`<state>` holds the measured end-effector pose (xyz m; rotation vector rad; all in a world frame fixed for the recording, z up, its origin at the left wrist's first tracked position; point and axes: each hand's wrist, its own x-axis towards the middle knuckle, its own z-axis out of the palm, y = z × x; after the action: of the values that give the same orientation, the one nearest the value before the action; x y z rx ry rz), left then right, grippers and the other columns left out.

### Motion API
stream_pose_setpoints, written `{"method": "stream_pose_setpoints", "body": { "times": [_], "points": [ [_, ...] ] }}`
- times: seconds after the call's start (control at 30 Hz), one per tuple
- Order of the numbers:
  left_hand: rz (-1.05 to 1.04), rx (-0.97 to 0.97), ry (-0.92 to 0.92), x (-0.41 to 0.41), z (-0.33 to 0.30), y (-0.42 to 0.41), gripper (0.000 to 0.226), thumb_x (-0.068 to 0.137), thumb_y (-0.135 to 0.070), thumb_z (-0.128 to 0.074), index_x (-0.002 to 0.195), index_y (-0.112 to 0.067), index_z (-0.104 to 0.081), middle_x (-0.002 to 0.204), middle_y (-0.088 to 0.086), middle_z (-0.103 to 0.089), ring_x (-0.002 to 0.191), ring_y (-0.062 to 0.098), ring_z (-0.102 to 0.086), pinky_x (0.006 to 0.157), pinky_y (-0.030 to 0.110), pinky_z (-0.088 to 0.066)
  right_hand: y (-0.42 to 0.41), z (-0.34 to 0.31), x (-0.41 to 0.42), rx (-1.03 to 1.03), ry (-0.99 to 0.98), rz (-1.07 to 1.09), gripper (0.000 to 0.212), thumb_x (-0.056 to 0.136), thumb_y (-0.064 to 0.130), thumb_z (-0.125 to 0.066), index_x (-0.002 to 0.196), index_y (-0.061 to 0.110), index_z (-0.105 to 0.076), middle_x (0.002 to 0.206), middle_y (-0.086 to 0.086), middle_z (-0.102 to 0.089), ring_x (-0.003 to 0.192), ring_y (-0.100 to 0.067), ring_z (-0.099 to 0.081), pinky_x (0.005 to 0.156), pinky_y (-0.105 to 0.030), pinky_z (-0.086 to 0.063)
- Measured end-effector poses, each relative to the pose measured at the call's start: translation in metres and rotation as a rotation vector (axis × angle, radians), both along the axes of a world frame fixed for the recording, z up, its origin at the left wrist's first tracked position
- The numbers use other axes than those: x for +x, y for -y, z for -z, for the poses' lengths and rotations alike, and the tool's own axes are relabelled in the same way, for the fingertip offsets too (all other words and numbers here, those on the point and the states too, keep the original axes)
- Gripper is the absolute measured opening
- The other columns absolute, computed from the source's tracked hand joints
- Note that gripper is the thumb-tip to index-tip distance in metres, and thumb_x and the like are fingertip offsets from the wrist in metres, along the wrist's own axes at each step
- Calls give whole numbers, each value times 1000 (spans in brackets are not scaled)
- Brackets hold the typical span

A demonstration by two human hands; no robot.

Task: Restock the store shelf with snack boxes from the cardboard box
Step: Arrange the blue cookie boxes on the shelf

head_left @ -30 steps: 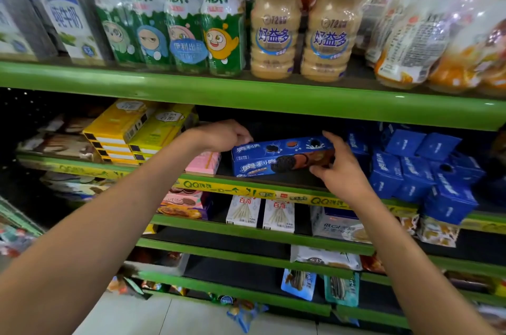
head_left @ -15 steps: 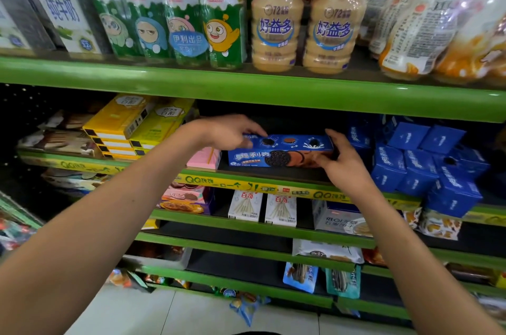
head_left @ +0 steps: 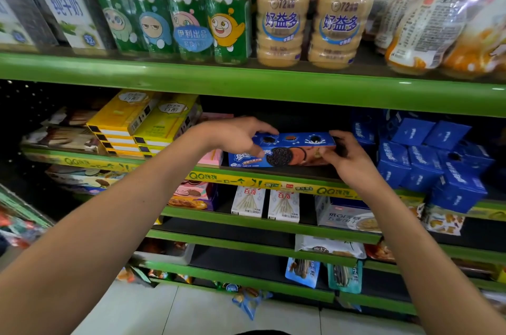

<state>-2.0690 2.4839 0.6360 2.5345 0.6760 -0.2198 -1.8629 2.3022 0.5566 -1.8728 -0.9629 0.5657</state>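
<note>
Both hands grip the blue cookie box [head_left: 284, 152], left hand [head_left: 235, 137] and right hand [head_left: 350, 159] at opposite ends; it sits lengthwise along the shelf edge [head_left: 260, 184], right of the pink box [head_left: 212, 158].

"好益多" reads across the beige bottles [head_left: 280, 25], "百奇" tops the white stick boxes [head_left: 248, 201], and "QQ" runs along the yellow shelf strip [head_left: 262, 184].

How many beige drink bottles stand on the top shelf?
2: the left beige bottle beside the green cartoon bottles, and the right beige bottle next to it. More may stand hidden behind them.
</note>
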Motion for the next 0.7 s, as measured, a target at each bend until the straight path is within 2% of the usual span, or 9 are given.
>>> {"method": "stream_pose_setpoints", "body": {
  "times": [0.1, 0.23, 0.33, 0.53, 0.63, 0.7],
  "points": [
    [3, -25, -14, 0, -6, -3, 57, 94, -24, -65, 146, -33, -44, 152, 1, -43, 134, 21, -43, 97, 24, -32, 0, 1, 0, 6, -25, 3, 34, 89, 51, -64, 117, 52, -44, 124, 17, -51, 114, -8, -49, 95, -31, -38],
    [4, -50, -25, 2, -7, -8, 48, 98, -24, -59, 144, -31, -48, 152, 0, -44, 134, 17, -43, 95, 20, -27, -3, 3, -1, 13, -42, 20, 36, 87, 58, -61, 117, 47, -44, 119, 14, -58, 115, -15, -56, 101, -39, -45],
    [11, -48, -36, 3, -5, -10, 46, 100, -26, -56, 144, -33, -47, 152, -1, -43, 136, 18, -41, 97, 21, -27, -1, 2, -2, 9, -45, 23, 37, 85, 61, -60, 116, 47, -44, 118, 13, -58, 114, -16, -57, 99, -40, -45],
    [1, -73, -40, 5, -3, -13, 45, 100, -24, -55, 143, -32, -48, 149, -2, -46, 130, 13, -44, 96, 21, -29, 3, -2, -5, -3, -55, -24, 34, 88, 59, -58, 121, 52, -49, 129, 7, -59, 118, -18, -55, 103, -42, -44],
    [-3, -122, -31, 4, 0, -12, 44, 100, -19, -54, 143, -25, -50, 144, -4, -52, 130, 12, -47, 104, 22, -35, 2, -3, -6, -14, -49, -44, 26, 93, 55, -55, 119, 51, -53, 123, 10, -60, 116, -17, -56, 96, -37, -43],
    [-8, -134, -24, 3, 2, -11, 44, 101, -17, -54, 144, -22, -49, 145, -3, -52, 132, 13, -47, 107, 23, -34, 2, -3, -6, -17, -49, -46, 23, 94, 55, -55, 116, 53, -54, 123, 10, -60, 116, -17, -56, 97, -38, -43]
  ]
}}
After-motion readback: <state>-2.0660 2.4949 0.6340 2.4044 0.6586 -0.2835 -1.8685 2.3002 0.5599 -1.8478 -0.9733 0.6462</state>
